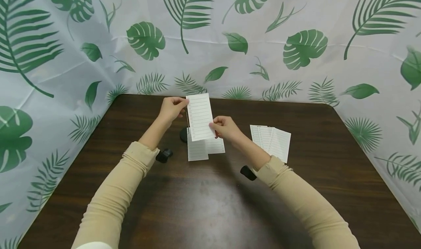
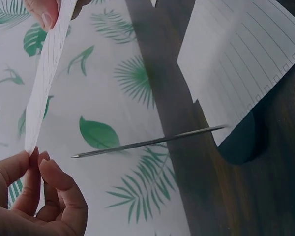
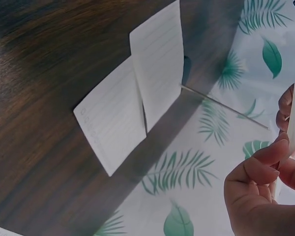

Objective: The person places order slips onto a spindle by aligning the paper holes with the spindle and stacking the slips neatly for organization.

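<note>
My left hand (image 1: 171, 108) pinches the upper left corner of a white lined paper slip (image 1: 200, 115) with checkbox marks down one side. Lower down, my right hand (image 1: 227, 127) pinches the slip's right edge. The slip is held up above a bill spike, whose thin metal rod (image 2: 147, 142) rises to a bare pointed tip in the left wrist view. Its round black base (image 1: 184, 135) is partly covered by paper. Two similar slips (image 3: 157, 64) lie overlapping at the foot of the rod, which appears to pass through the upper one near its edge.
More lined slips (image 1: 279, 144) lie fanned out to the right on the dark wooden table (image 1: 204, 212). Black wrist cameras (image 1: 248, 173) sit at both cuffs. A white curtain with green leaves (image 1: 197, 59) hangs behind the table and along its sides.
</note>
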Demonstrator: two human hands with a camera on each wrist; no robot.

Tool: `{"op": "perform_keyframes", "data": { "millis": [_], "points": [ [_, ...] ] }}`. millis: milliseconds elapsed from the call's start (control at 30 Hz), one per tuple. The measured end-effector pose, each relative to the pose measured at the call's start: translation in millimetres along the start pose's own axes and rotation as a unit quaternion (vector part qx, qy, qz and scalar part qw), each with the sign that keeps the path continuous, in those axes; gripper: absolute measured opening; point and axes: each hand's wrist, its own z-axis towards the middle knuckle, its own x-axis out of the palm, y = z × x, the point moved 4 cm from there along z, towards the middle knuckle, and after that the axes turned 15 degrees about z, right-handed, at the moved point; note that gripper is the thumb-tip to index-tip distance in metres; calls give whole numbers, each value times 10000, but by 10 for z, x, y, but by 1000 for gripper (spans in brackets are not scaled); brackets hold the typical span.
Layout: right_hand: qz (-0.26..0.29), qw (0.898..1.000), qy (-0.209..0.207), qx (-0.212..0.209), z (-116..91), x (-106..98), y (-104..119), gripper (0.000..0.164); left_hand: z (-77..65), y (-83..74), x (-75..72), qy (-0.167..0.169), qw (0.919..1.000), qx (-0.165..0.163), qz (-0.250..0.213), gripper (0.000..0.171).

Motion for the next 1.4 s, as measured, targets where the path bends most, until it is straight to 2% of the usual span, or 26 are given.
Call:
{"op": "perform_keyframes", "data": {
  "millis": [200,467,900,1167,1400],
  "points": [
    [92,9999,84,-114,34,50,-17,16,-11,65,-1,-68,9998,-13,186,31],
    [23,9999,49,-103,54,115,-61,16,-33,123,12,-543,9969,322,464,28],
    [-7,10000,69,-30,57,149,-158,16,-74,222,86,-1096,9889,433,904,24],
    [14,9999,97,-86,58,153,-165,17,-85,237,95,-1239,9868,439,943,25],
    [77,9999,78,-66,61,148,-191,16,-70,253,105,-1238,9877,396,874,25]
  ]
}}
